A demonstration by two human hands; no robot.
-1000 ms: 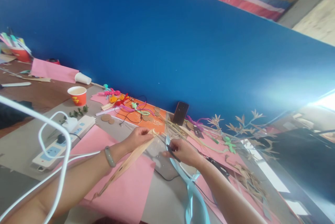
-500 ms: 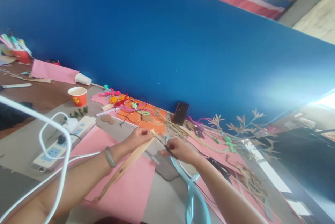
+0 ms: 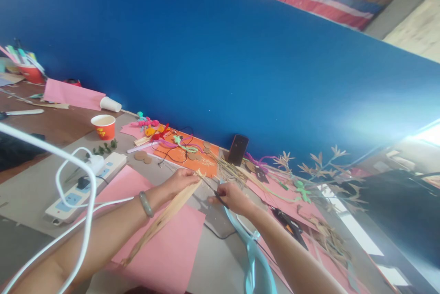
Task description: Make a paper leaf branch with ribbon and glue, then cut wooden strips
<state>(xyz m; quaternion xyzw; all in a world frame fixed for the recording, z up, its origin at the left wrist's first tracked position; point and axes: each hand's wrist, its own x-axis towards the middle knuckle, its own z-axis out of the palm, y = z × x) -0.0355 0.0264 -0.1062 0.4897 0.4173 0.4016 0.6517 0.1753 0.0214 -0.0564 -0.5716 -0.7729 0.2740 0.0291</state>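
Since a second ago I see my left hand (image 3: 180, 180) barely shifted, fingers still pinched on the top end of the dried leaf strip (image 3: 161, 220), which trails down beneath the wrist over pink paper (image 3: 172, 252). My right hand (image 3: 232, 196) has crept closer, closed around dark scissors (image 3: 217, 194) whose tip nears the pale, fibrous, tapering strip.

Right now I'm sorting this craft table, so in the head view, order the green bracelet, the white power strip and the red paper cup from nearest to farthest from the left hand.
1. Green bracelet: on the left hand's own wrist.
2. White power strip: on the table, farther left.
3. Red paper cup: far left, toward the blue wall.
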